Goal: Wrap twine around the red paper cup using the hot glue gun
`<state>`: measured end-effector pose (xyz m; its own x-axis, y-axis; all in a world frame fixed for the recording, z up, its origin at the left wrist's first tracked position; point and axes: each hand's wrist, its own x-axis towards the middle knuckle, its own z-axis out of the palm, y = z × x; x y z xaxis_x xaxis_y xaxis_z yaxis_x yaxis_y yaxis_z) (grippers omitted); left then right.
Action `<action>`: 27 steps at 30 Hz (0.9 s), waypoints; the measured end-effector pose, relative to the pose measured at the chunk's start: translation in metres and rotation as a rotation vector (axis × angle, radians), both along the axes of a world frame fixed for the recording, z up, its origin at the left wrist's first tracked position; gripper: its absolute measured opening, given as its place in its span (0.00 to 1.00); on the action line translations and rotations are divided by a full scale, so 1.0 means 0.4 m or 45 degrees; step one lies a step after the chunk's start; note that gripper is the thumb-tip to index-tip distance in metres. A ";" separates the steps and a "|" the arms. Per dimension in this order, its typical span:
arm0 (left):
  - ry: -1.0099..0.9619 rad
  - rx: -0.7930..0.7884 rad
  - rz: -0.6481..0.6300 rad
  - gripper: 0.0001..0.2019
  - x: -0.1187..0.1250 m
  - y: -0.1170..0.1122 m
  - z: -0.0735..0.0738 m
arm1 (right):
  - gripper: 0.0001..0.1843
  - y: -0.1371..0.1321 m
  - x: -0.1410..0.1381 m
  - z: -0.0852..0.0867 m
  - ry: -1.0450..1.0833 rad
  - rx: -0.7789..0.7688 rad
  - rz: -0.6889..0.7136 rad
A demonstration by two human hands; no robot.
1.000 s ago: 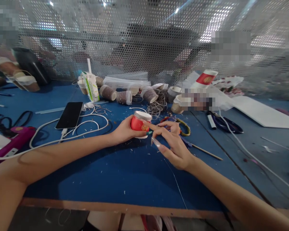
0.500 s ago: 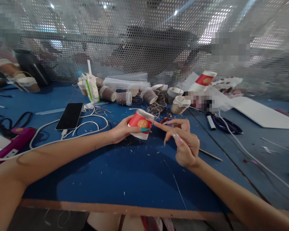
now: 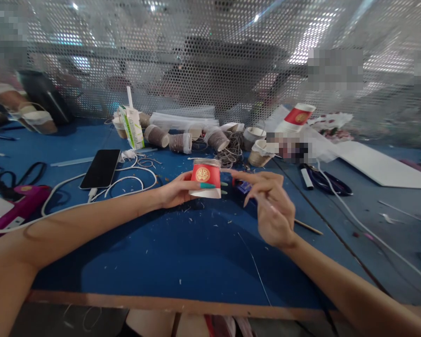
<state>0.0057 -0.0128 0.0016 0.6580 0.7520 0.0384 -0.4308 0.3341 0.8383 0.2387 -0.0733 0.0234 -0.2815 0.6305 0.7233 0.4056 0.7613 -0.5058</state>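
Note:
My left hand grips a small red paper cup with a gold emblem, held upside down just above the blue table. Its thumb lies across the cup's lower edge. My right hand hovers just right of the cup, fingers loosely curled, its forefinger stretched toward the cup's top edge. Nothing shows in the right hand.
A phone on a white cable lies to the left, near a pink glue gun. Twine-wrapped cups, a milk carton and a twine tangle sit behind. Scissors and a wooden stick lie to the right. A perforated metal screen closes the back.
The left hand has lifted and turned the red cup from tilted to upright, the emblem now facing me. The right hand rose off the table and curled beside the cup.

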 end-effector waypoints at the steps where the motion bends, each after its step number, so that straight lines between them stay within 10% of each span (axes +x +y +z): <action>1: -0.005 -0.003 -0.008 0.28 0.002 -0.001 0.001 | 0.13 -0.005 -0.004 0.006 -0.058 -0.005 0.057; 8: -0.029 0.057 -0.109 0.28 -0.002 -0.009 0.012 | 0.17 -0.012 -0.020 0.024 -0.196 -0.088 0.224; 18: -0.039 0.036 -0.259 0.29 -0.018 0.003 -0.004 | 0.23 -0.005 -0.044 0.031 0.592 -0.345 0.250; 27: -0.073 0.003 -0.313 0.31 -0.025 0.006 0.000 | 0.19 0.045 -0.012 0.010 0.700 -0.191 -0.051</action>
